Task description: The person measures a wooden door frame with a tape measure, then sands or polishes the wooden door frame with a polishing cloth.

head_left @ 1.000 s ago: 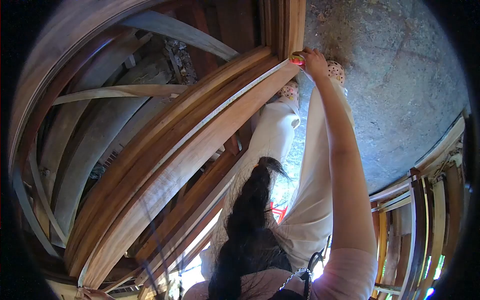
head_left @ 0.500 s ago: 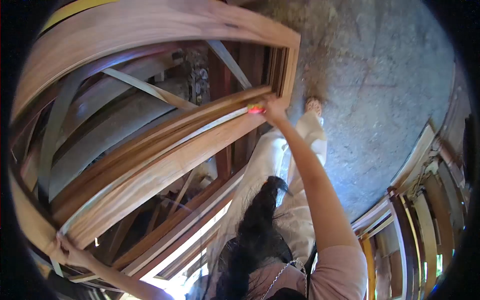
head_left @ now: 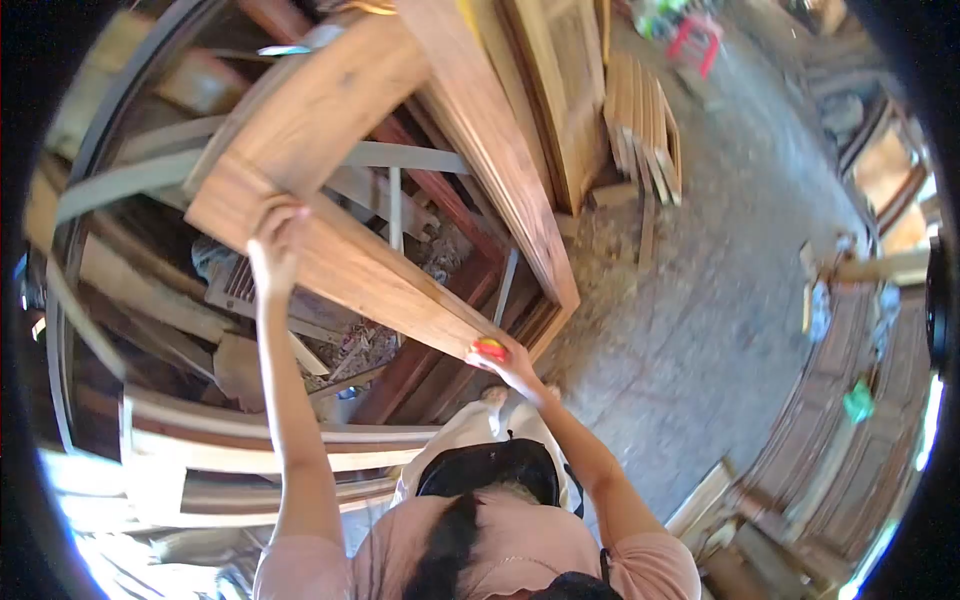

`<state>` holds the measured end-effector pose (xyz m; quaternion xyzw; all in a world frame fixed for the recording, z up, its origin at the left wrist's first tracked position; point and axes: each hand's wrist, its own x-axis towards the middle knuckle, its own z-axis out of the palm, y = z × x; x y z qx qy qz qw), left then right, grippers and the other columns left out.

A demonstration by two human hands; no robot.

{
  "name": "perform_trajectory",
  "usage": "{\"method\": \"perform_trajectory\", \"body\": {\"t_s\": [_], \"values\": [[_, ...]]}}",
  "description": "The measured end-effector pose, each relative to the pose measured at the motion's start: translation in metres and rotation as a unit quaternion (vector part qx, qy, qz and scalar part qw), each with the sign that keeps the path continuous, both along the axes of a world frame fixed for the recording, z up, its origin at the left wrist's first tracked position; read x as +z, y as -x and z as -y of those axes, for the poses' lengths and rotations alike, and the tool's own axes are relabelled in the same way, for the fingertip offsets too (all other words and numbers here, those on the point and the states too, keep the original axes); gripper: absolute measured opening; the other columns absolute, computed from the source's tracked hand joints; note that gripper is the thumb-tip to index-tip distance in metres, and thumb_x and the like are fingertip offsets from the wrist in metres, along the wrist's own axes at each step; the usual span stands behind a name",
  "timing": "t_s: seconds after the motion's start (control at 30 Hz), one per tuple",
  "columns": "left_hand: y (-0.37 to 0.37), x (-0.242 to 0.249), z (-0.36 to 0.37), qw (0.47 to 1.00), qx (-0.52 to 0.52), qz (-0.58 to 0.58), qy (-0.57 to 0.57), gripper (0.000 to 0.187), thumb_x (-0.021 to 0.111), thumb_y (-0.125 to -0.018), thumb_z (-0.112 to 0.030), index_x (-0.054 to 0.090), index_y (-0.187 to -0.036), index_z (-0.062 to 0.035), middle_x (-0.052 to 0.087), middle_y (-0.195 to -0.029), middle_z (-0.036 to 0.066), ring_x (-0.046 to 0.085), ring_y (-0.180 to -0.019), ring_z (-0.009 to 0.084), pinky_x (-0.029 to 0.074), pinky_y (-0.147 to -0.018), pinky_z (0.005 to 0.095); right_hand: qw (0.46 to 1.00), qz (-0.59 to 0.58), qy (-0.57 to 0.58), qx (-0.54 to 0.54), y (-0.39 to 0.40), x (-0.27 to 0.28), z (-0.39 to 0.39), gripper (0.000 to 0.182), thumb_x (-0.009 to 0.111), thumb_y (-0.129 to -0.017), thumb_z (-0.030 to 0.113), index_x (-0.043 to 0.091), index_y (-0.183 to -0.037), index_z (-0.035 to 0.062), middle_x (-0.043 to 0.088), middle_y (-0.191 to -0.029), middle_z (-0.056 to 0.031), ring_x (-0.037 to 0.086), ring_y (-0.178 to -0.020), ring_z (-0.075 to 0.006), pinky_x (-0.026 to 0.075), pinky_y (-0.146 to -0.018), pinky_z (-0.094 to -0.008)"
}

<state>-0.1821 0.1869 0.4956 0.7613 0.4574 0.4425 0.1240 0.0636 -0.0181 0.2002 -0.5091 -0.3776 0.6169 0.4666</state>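
A large wooden frame (head_left: 375, 285) stretches across the left and middle of the view, its near beam slanting down to the right. At the beam's left end, near the corner, my left hand (head_left: 278, 240) has its fingers curled over the wood. My right hand (head_left: 508, 365) is closed around a red and yellow tape measure (head_left: 490, 349) at the beam's right end, by the frame's lower corner. No extended tape blade can be made out along the beam.
Wooden panels (head_left: 560, 100) and stacked boards (head_left: 645, 130) stand beyond the frame. A red plastic stool (head_left: 695, 45) is on the concrete floor (head_left: 700, 290) at the back. Carved wooden panels (head_left: 830, 410) lie at right, and more timber (head_left: 230, 440) at lower left.
The view has swung round, bringing the boards and stool into sight. My left hand now appears higher, on the frame's corner; the pale tape strip seen between my hands no longer shows.
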Motion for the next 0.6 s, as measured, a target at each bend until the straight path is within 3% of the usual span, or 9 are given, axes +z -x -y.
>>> {"method": "perform_trajectory", "body": {"t_s": [0.03,0.1,0.17,0.3,0.37,0.4,0.47,0.5,0.6], "values": [[-0.006,0.002,0.005,0.999,0.035,0.017,0.031,0.004,0.064,-0.082,0.0,0.066,-0.085,0.0017,0.061,-0.1,0.009,0.061,-0.09,0.0184,0.052,-0.078,0.0276,0.991,-0.135,0.021,0.006,-0.012,0.025,0.012,0.035,0.071,-0.082,0.014,0.059,-0.112,-0.0001,0.065,-0.102,-0.0072,0.063,-0.092,-0.0141,0.051,-0.082,-0.0287],[-0.009,0.004,0.009,0.998,0.016,-0.041,-0.039,0.013,0.07,-0.081,-0.014,0.067,-0.081,-0.0014,0.064,-0.09,0.011,0.063,-0.087,0.0203,0.052,-0.073,0.0308,0.999,-0.013,0.02,0.025,-0.038,0.017,0.036,0.039,0.071,-0.083,0.016,0.056,-0.116,0.0,0.064,-0.104,-0.0088,0.062,-0.092,-0.0142,0.051,-0.081,-0.0276],[-0.016,0.007,0.012,0.999,0.014,-0.036,-0.033,0.017,0.07,-0.081,-0.017,0.066,-0.08,-0.0006,0.063,-0.09,0.012,0.063,-0.083,0.0224,0.05,-0.073,0.0323,0.996,-0.016,0.091,-0.006,-0.068,0.038,0.062,0.041,0.071,-0.083,0.029,0.06,-0.113,0.0024,0.067,-0.096,-0.0052,0.063,-0.083,-0.0118,0.05,-0.068,-0.0252],[-0.006,0.006,0.025,0.997,0.028,0.001,-0.069,0.018,0.07,-0.081,-0.017,0.065,-0.082,0.0006,0.063,-0.089,0.011,0.063,-0.08,0.0241,0.049,-0.073,0.032,0.994,0.043,0.099,-0.026,-0.107,0.062,0.103,0.042,0.069,-0.085,0.032,0.06,-0.115,0.0041,0.066,-0.099,-0.0045,0.062,-0.085,-0.0109,0.049,-0.067,-0.0245],[-0.021,0.018,0.039,0.998,0.006,0.059,-0.039,0.018,0.07,-0.081,-0.017,0.067,-0.085,0.0003,0.062,-0.088,0.011,0.062,-0.081,0.0238,0.048,-0.074,0.0315,0.978,0.07,0.167,-0.1,-0.129,0.086,0.116,0.043,0.066,-0.086,0.033,0.058,-0.117,0.004,0.064,-0.103,-0.0053,0.061,-0.087,-0.0115,0.048,-0.071,-0.0252],[-0.028,0.018,0.049,0.996,0.002,0.09,0.003,0.017,0.068,-0.083,-0.018,0.068,-0.086,-0.0013,0.062,-0.088,0.011,0.062,-0.084,0.0231,0.047,-0.076,0.0314,0.978,0.076,0.167,-0.094,-0.137,0.085,0.117,0.043,0.066,-0.086,0.033,0.058,-0.117,0.004,0.064,-0.103,-0.0053,0.061,-0.087,-0.0115,0.048,-0.071,-0.0252],[-0.04,0.002,0.068,0.995,-0.037,0.094,-0.004,0.018,0.064,-0.087,-0.02,0.07,-0.088,-0.0037,0.063,-0.092,0.011,0.061,-0.088,0.0234,0.048,-0.08,0.0335,0.975,-0.029,0.075,-0.208,-0.145,0.076,0.115,0.045,0.065,-0.087,0.033,0.056,-0.119,0.0029,0.064,-0.106,-0.007,0.061,-0.09,-0.0131,0.048,-0.075,-0.0269],[-0.054,-0.001,0.086,0.983,-0.06,0.145,0.096,0.019,0.063,-0.087,-0.021,0.069,-0.089,-0.0031,0.063,-0.093,0.012,0.061,-0.09,0.0235,0.048,-0.081,0.0347,0.976,-0.026,0.075,-0.203,-0.145,0.084,0.105,0.045,0.065,-0.087,0.033,0.056,-0.119,0.0029,0.064,-0.106,-0.007,0.061,-0.09,-0.0131,0.048,-0.075,-0.0269],[-0.087,-0.035,0.115,0.975,-0.164,0.106,0.107,0.024,0.065,-0.086,-0.021,0.065,-0.1,-0.0018,0.061,-0.098,0.013,0.06,-0.094,0.0263,0.048,-0.083,0.0367,0.981,-0.064,0.007,-0.184,-0.119,0.134,0.059,0.032,0.062,-0.089,0.027,0.058,-0.111,0.0041,0.064,-0.101,-0.0059,0.062,-0.09,-0.0155,0.048,-0.081,-0.0287]]}}
